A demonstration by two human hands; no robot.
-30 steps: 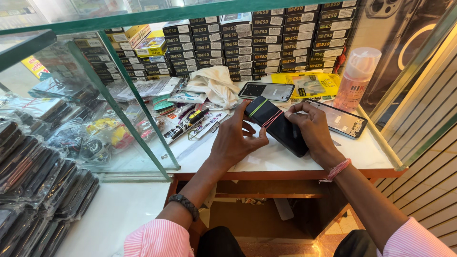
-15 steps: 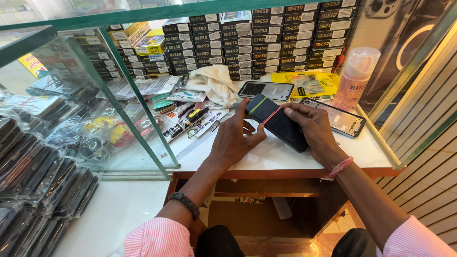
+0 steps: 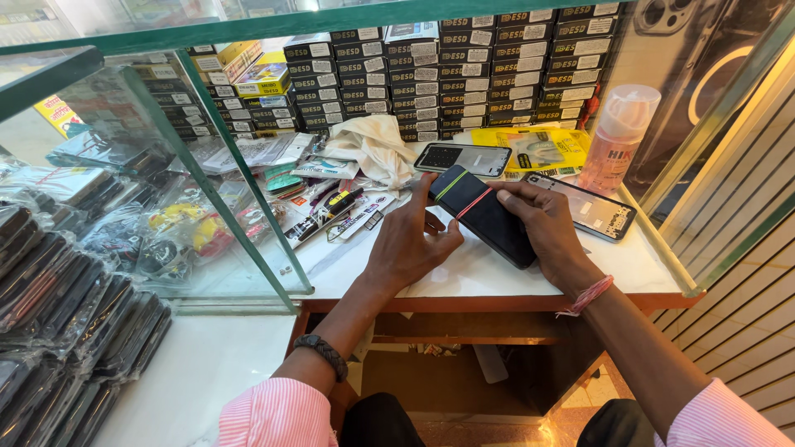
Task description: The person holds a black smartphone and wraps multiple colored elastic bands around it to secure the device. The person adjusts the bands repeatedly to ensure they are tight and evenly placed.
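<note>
A black phone (image 3: 484,217) lies slanted on the white counter (image 3: 497,273), with a green strip and a red strip across its upper part. My left hand (image 3: 411,240) rests flat to its left, fingertips touching the phone's near-left edge. Pressing on the phone's right side is my right hand (image 3: 546,232), its index finger laid along the top near the red strip. Neither hand lifts the phone off the counter.
A second phone (image 3: 464,157) and a bare phone frame (image 3: 590,207) lie behind and to the right. A white cloth (image 3: 373,145), small tools (image 3: 335,207), a pink spray bottle (image 3: 617,136), yellow packets (image 3: 538,149) and stacked dark boxes (image 3: 464,74) crowd the back. Glass panels stand on both sides.
My right index finger has slid a little along the phone's top near the red strip. The phone and my left hand have barely moved.
</note>
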